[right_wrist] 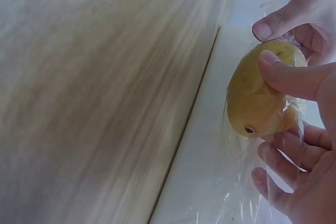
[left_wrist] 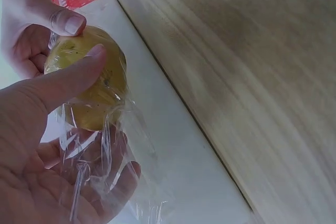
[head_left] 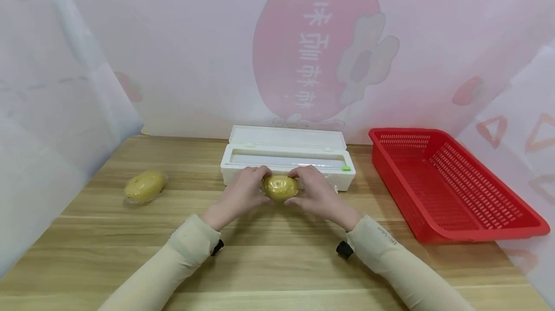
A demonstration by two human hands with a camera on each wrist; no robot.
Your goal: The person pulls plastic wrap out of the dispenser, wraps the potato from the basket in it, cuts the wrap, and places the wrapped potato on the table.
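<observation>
Both hands hold a yellow mango (head_left: 281,187) with clear cling film (left_wrist: 107,150) around it. The left hand (head_left: 247,188) grips its left end, thumb laid over the skin in the left wrist view. From the other side, the right hand (head_left: 318,192) grips the right end, its thumb pressed on the fruit in the right wrist view. Loose film hangs in creases over the fingers of both hands. Just behind the mango stands a white cling film box (head_left: 288,157), lid raised, with a film roll (head_left: 288,161) inside and a green slider (head_left: 346,168) at its right end.
Another yellow mango (head_left: 145,187), wrapped in film, lies on the left of the wooden table (head_left: 277,272). A red plastic basket (head_left: 405,195) with perforated walls stands at the right. A pink printed cloth (head_left: 195,60) hangs behind the table.
</observation>
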